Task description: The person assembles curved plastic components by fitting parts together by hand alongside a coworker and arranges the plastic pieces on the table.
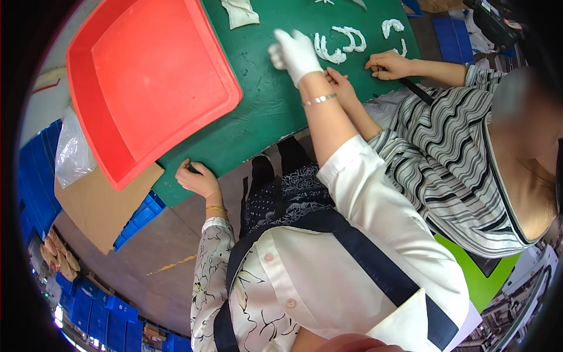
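Note:
My right hand [295, 57], in a white glove, is over the green table [264, 117]. Its thumb side stands apart from the loosely bent fingers, and nothing shows in it. Just right of it lie curved white plastic parts [329, 51], with more curved white parts [353, 39] beyond. My bare left hand [199, 179] rests at the table's near edge, fingers loosely bent and thumb apart, holding nothing visible. It is nearest the lower corner of a large red tray [158, 76]. A white cloth piece [240, 13] lies at the table's far side.
At my right sits a co-worker in a striped top [446, 158]. One of their hands [390, 64] lies by small white parts [393, 27]; the other [343, 88] is beside my right wrist. Cardboard [105, 205], a clear plastic bag [75, 149] and blue crates [138, 220] are at left.

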`<state>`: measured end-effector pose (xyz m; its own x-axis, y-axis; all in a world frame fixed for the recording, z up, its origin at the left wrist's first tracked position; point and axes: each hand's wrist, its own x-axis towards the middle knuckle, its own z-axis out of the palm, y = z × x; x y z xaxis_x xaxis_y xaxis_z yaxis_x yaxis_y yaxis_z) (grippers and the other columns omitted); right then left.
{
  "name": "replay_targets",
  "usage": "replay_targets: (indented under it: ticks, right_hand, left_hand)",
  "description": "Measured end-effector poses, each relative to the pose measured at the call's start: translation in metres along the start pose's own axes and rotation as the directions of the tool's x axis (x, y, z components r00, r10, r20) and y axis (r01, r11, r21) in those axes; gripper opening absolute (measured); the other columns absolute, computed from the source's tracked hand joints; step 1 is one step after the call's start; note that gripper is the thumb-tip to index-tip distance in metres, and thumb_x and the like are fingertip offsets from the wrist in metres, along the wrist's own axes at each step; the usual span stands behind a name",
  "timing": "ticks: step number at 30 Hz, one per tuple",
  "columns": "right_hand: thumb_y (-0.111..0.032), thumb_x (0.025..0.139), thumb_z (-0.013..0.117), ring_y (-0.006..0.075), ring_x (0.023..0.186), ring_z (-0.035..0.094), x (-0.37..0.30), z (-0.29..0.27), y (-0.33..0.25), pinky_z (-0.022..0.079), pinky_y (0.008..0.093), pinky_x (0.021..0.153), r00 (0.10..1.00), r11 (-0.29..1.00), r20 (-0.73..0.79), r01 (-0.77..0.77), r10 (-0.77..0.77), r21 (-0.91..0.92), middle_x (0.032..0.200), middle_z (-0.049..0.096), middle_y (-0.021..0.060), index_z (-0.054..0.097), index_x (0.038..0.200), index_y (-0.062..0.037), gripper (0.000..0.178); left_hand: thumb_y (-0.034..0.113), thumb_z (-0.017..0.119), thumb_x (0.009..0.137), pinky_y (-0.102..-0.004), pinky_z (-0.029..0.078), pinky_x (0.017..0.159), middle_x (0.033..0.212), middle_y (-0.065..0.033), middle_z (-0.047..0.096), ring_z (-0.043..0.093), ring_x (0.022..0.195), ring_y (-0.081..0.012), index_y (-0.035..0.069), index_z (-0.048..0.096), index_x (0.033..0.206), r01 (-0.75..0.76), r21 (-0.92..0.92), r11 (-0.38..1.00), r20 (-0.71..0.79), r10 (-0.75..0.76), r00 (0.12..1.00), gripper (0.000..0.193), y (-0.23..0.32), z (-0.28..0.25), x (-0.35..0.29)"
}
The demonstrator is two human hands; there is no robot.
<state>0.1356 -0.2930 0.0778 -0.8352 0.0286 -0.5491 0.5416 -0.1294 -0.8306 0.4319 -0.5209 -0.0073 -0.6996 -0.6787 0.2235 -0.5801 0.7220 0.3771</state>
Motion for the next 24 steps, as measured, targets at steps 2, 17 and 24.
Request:
replay_targets:
  ticks: [2,17,24]
  right_hand:
    - [-0.027,0.095,0.060,0.0156,0.049,0.050,-0.005,0.014,-0.010,0.041,0.0286,0.044,0.996,0.996,0.079,0.019,-0.026,0.087,0.076,0.062,0.0114,0.053,0.108,0.0026,0.033]
    - [-0.027,0.091,0.043,0.0400,0.100,0.066,0.003,-0.168,0.018,0.052,0.0495,0.087,0.850,0.440,-0.383,-0.207,-0.362,-0.874,0.107,0.069,0.0215,0.067,0.125,-0.0216,0.041]
    - [-0.027,0.092,0.042,0.0418,0.098,0.066,0.013,-0.166,0.015,0.052,0.0503,0.085,0.848,0.481,-0.378,-0.173,-0.370,-0.860,0.105,0.068,0.0231,0.068,0.122,-0.0190,0.040]
  left_hand:
    - [0.012,0.058,0.087,-0.0439,0.039,0.088,0.102,-0.0144,0.055,0.052,0.097,-0.0326,0.001,0.060,0.105,-0.002,-0.005,1.000,-0.006,0.002,1.000,0.021,-0.002,-0.001,-0.001]
    - [0.014,0.059,0.087,-0.0455,0.040,0.087,0.102,-0.0140,0.056,0.053,0.098,-0.0330,0.002,0.060,0.107,-0.003,-0.007,1.000,-0.014,0.003,1.000,0.023,-0.014,-0.001,-0.004]
    - [0.013,0.058,0.087,-0.0445,0.040,0.086,0.100,-0.0149,0.057,0.053,0.096,-0.0328,-0.001,0.060,0.106,-0.010,-0.007,1.000,-0.011,0.010,1.000,0.023,-0.012,0.000,-0.003]
